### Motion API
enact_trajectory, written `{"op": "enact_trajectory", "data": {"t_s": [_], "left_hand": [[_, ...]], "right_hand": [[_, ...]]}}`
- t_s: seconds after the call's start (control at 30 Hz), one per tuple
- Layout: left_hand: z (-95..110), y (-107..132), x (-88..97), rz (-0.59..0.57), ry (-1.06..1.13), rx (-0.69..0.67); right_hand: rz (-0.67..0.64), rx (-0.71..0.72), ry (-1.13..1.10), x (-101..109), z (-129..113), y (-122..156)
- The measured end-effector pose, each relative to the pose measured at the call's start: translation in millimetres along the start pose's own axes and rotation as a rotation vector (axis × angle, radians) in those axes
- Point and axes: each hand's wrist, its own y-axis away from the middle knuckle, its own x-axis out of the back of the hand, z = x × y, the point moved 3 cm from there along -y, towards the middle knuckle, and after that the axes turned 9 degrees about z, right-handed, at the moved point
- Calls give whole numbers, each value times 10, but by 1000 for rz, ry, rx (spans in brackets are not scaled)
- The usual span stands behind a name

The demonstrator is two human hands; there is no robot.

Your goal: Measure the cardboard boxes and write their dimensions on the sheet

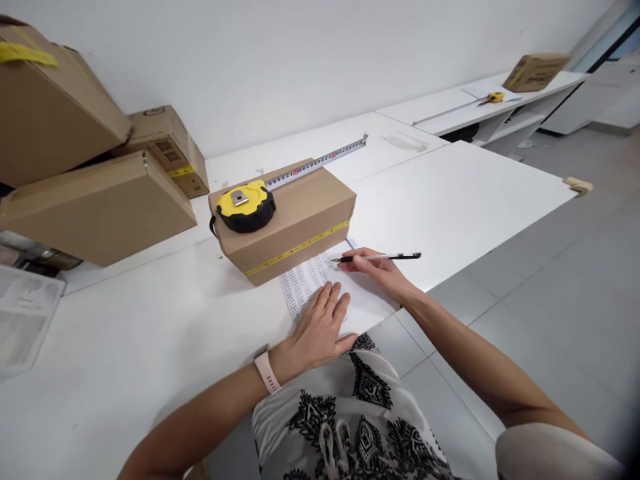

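Observation:
A white sheet of paper (367,300) with columns of handwriting lies at the front edge of the table. My left hand (323,327) rests flat on it, fingers stretched out. In my right hand (373,267) a pen (370,257) is gripped, its tip at the written columns. Just behind the paper stands a closed cardboard box (295,233) with yellow tape, apparently covering the sheet's far edge. On top of this box sits a yellow and black tape measure (245,205), its metal blade (320,162) drawn out to the right past the box.
Several cardboard boxes (95,207) are stacked at the left against the wall. A clear plastic container (27,320) stands at the left edge. Farther right along the white table (450,193) are another box (535,72) and a second tape measure (495,97).

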Motion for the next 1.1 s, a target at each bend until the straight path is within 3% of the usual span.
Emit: {"op": "enact_trajectory", "data": {"t_s": [0.07,0.2,0.43,1.1], "left_hand": [[32,-35,-20,-22,-1,45],[70,-73,-26,-51,16,102],[69,-81,-20,-89,58,147],[99,-92,16,-118,51,130]], "right_hand": [[-35,34,31,-111,2,-64],[26,170,195,-249,28,-180],[67,230,485,-323,-11,-239],[22,291,512,-309,49,-280]]}}
